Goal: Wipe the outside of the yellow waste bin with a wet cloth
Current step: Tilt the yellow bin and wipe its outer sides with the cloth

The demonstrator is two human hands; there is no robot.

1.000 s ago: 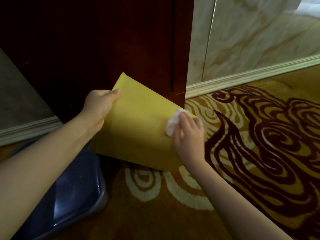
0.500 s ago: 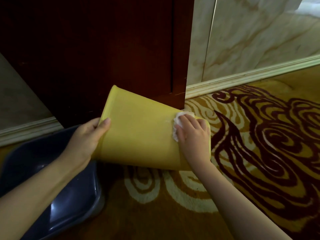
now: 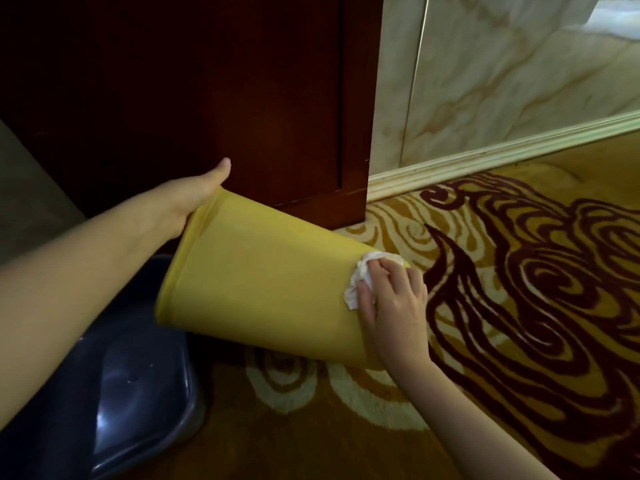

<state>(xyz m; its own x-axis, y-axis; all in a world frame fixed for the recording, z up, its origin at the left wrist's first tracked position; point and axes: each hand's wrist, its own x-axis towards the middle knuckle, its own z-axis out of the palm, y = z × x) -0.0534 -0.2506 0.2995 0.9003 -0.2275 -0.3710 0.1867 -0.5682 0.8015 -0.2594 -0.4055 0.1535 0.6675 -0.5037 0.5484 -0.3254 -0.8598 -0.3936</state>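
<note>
Left hand point(image 3: 188, 199) hooked over the rim of the yellow waste bin point(image 3: 263, 282), thumb out, fingers hidden inside. Right hand point(image 3: 391, 303) flat, pressing the white cloth point(image 3: 360, 278) against the wall near the base. I read the bin, tipped sideways above the carpet point(image 3: 519, 306), as held so to expose its side. Dark basin point(image 3: 114, 393) below the mouth.

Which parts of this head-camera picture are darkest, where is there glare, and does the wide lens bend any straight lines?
Head view: the wooden cabinet is nearly black; glare streaks the dark basin; the skirting board bows slightly; the yellow waste bin, cloth and both hands stay evenly lit and sharp.
</note>
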